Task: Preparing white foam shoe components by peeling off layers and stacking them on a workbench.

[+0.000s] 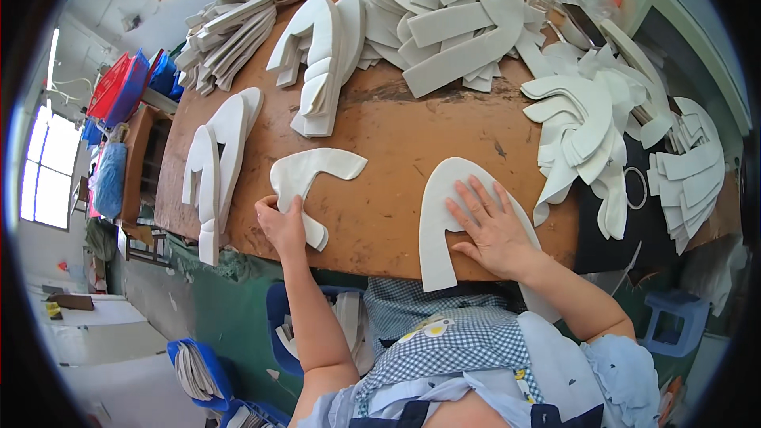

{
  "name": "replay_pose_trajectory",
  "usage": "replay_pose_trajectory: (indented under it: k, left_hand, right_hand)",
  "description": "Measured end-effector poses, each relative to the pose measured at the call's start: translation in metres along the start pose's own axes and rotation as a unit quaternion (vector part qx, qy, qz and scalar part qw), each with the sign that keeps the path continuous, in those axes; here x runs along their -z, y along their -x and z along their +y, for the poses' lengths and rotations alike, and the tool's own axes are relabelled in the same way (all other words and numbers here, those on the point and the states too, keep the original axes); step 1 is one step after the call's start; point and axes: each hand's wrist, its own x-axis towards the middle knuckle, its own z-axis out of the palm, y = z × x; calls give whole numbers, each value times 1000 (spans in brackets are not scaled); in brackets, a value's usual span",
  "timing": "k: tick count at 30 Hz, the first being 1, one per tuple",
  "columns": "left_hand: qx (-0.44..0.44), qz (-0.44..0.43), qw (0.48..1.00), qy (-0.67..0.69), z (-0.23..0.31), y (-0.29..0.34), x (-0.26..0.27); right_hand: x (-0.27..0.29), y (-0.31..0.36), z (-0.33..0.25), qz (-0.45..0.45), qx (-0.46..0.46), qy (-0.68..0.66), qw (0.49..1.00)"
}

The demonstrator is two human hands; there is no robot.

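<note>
A small curved white padded piece lies on the brown tabletop, left of the middle. My left hand grips its near left edge, with the thumb on top and the fingers partly hidden. To the right, my right hand rests flat with fingers spread on a larger white U-shaped piece. One leg of that U-shaped piece reaches past the table's front edge under my right wrist. The two pieces lie apart, with bare wood between them.
Stacked U-shaped pieces lie at the left, with another stack behind. A large white pile covers the back. Curved white pieces heap at the right by a black mat. Blue bins stand below.
</note>
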Motion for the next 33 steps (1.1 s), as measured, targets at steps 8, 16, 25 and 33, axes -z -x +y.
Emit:
replay_pose_trajectory:
  k: [8, 16, 25, 33]
  left_hand:
    - [-226, 179, 956, -55, 14, 3, -4]
    - [-198, -67, 883, 420, 81, 40, 33]
    - [-208, -157, 811, 524, 126, 82, 34]
    - [-232, -161, 894, 348, 125, 91, 17]
  right_hand:
    - [5, -3, 0, 27, 16, -37, 999]
    - [55, -30, -5, 166, -7, -286, 944]
    - [81, -68, -5, 157, -34, -557, 815]
    - [61, -54, 7, 35, -118, -739, 662]
